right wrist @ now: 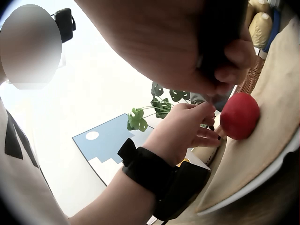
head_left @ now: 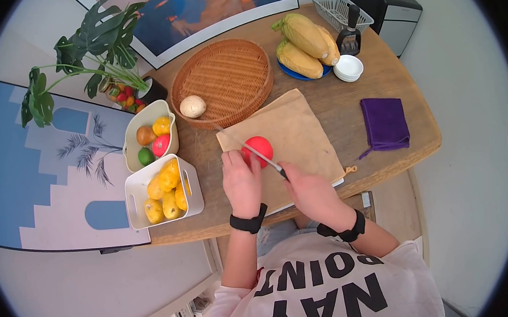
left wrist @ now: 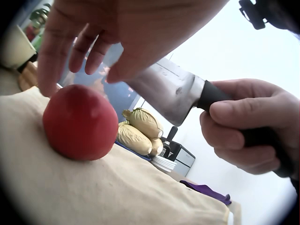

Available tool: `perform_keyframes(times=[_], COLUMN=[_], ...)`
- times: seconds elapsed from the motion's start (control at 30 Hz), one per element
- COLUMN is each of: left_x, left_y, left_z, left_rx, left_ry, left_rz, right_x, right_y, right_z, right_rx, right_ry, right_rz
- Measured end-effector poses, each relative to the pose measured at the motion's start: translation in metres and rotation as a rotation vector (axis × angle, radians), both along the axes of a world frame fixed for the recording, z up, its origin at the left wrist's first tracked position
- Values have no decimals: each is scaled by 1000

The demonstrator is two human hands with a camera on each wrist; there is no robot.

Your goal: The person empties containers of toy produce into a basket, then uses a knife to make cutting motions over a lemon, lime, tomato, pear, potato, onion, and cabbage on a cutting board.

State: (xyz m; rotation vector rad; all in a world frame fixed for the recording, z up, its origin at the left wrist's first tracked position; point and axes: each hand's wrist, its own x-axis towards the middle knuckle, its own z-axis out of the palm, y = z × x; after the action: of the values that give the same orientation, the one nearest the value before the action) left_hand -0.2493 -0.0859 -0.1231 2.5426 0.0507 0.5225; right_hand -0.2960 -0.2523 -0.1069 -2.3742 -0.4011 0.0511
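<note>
A round red tomato [head_left: 262,143] sits on a beige cloth [head_left: 302,131] at the table's front. My left hand [head_left: 243,183] is at its left side; in the left wrist view the fingers hang loosely over the tomato [left wrist: 80,124], with one fingertip right at its top. Gripped by its black handle in my right hand [head_left: 315,195] is a broad-bladed knife [left wrist: 176,91]. From the head view the blade crosses over the tomato; in the left wrist view it is raised behind it, partly hidden by the left hand.
Left of the cloth stand two cream baskets, one with mixed fruit [head_left: 160,144], one with yellow produce [head_left: 168,176]. Behind is a wicker tray [head_left: 230,72] holding a pale round item [head_left: 192,107]. Corn-like vegetables [head_left: 301,37], white bowls [head_left: 349,67] and a purple cloth [head_left: 384,123] lie right.
</note>
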Motion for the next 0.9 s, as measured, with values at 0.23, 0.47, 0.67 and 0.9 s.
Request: perform_keyframes(times=[0.23,0.47,0.67,0.9], left_x=[19,25,14,15], left_y=[-13,11,-7,-18], left_z=[-1,-3,-11,-17], left_rx=[142,240,-69,-46], left_ry=[193,-98,8,-69], left_rz=[-61,-449,-121,-112], right_x=[11,8,2,1], right_y=[-30,-39,-22,-25], right_z=[-21,-38,-9,-23], right_rx=[-136,-165,27,-51], right_ry=[8,43,-6,189], right_rz=[-166,-166,-159,-89])
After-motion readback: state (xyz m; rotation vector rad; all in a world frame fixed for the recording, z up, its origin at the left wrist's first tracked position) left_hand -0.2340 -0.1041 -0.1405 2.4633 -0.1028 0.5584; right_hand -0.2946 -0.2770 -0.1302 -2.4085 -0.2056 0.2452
